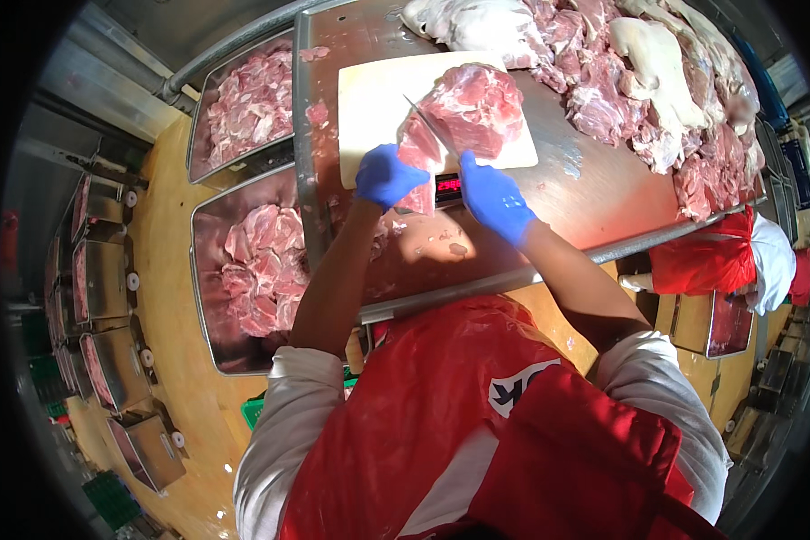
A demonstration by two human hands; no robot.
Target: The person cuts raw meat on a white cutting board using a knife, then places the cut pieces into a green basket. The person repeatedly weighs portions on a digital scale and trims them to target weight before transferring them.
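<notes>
On a cream cutting board (364,90) lies a large pink cut of meat (480,110), with a narrower strip (418,142) at its left hanging over the near edge. My gloved left hand (387,175) grips that strip. My gloved right hand (497,200) is closed on a knife, its handle mostly hidden, with the blade (427,121) angled up and left between strip and larger cut. A small scale display (448,187) with red digits shows just below the board, between my hands.
The steel table (558,207) bears piled meat (603,108) at upper right. Two steel bins of cut meat (247,108) (265,261) stand left. A co-worker (702,256) in red and white is beyond the right edge. Metal containers (108,360) line the left side; a green crate (254,409) sits low.
</notes>
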